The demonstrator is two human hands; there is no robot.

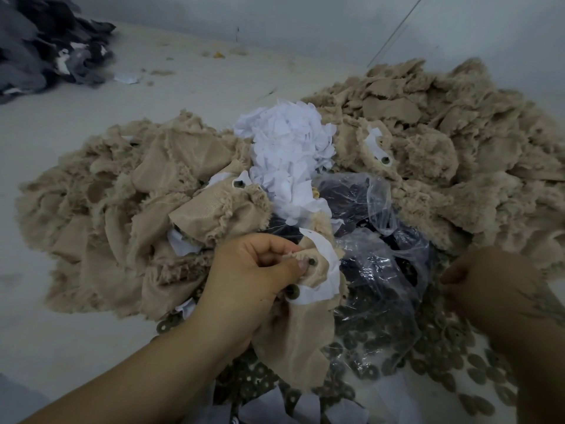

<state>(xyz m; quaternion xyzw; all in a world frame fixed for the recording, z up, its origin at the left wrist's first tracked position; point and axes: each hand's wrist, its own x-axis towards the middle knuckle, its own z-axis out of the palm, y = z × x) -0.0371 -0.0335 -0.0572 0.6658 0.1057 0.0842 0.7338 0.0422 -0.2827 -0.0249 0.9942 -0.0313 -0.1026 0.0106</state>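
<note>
The left hand [253,270] has its grip closed tight on a beige furry cloth piece [293,338], low in the middle, with its thumb next to a little dark stud [312,262] poking through a white patch [324,270]. The right hand [495,292] hangs over the dark rings [443,341] by the clear bag [376,270], fingers curled, but I cannot tell if its grip holds one. A cloth piece with a stud [238,184] lies close by, so I think some work is done, but the big beige heaps [458,142] look like lots is left.
</note>
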